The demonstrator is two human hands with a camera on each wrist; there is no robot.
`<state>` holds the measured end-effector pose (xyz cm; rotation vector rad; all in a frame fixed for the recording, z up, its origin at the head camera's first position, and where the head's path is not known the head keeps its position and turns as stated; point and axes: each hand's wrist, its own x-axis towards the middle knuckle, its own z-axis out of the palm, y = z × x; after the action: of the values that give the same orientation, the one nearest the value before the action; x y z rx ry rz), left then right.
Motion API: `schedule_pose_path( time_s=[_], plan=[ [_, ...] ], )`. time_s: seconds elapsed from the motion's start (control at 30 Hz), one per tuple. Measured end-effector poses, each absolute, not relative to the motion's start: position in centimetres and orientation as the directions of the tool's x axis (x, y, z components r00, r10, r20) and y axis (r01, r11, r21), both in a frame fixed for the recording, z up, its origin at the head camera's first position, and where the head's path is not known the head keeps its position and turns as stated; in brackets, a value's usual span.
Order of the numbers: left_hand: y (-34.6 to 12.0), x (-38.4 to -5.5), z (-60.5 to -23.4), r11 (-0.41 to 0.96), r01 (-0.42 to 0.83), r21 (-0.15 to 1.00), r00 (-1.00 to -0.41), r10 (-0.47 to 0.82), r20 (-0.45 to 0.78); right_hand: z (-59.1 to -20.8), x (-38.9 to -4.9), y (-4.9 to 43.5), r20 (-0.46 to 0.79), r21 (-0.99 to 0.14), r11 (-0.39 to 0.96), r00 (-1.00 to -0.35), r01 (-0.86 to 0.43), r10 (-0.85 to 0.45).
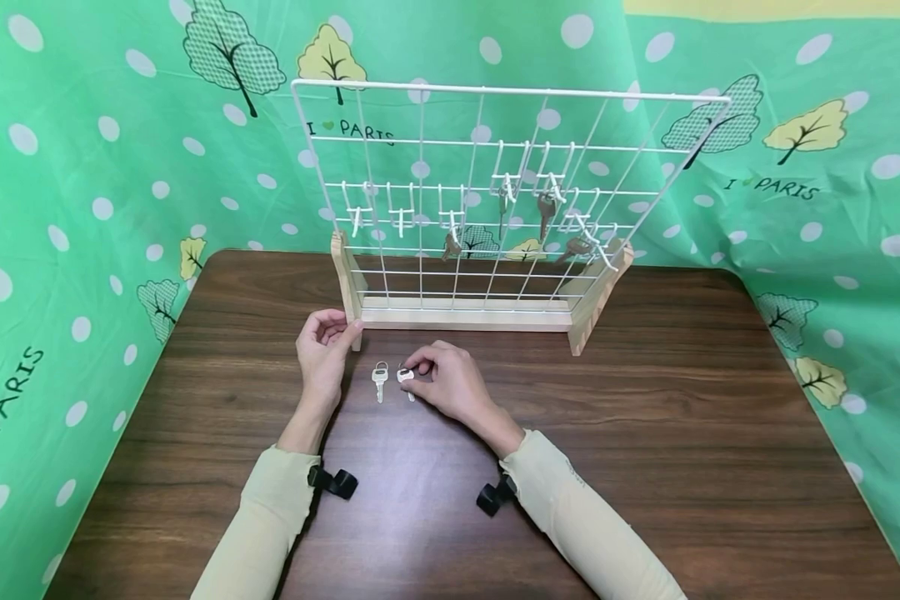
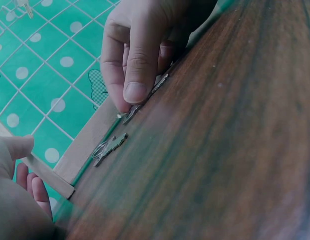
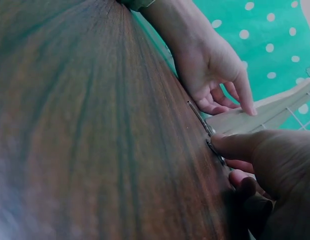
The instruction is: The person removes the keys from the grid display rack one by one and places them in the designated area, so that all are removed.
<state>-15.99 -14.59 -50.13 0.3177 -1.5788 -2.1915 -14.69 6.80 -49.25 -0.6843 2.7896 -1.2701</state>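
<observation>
A white wire grid rack (image 1: 465,307) stands on the table in wooden side feet. My left hand (image 1: 324,354) holds the rack's left wooden foot (image 1: 348,271), thumb on the near side and fingers beyond it. Two silver keys with small rings lie in front of the rack. The left key (image 1: 379,377) lies flat and untouched between my hands; it also shows in the left wrist view (image 2: 111,149). My right hand (image 1: 450,379) pinches the right key (image 1: 406,376) by thumb and forefinger, low at the tabletop. The fingers partly cover that key.
Several white hooks (image 1: 401,218) hang on the grid. Darker keys hang from some of them, such as one key (image 1: 546,208) on an upper hook and another key (image 1: 452,244) lower down. A green dotted cloth (image 1: 120,108) surrounds the brown wooden table (image 1: 720,433).
</observation>
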Motion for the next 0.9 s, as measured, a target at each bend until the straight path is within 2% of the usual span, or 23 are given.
schedule_pose_path(
  time_s=[0.6,0.9],
  plan=[
    [-14.55,-15.92,-49.91,-0.269,0.202,0.942,-0.885,-0.461,0.058,-49.75,-14.41,6.30,0.240,-0.667,0.625,-0.911,-0.406,-0.336],
    [-14.58,-15.98,-50.06,-0.271,0.207,0.940,-0.885,-0.461,0.062,-49.98,-14.55,6.34,0.236,-0.723,0.581,-0.924,-0.373,-0.301]
  ],
)
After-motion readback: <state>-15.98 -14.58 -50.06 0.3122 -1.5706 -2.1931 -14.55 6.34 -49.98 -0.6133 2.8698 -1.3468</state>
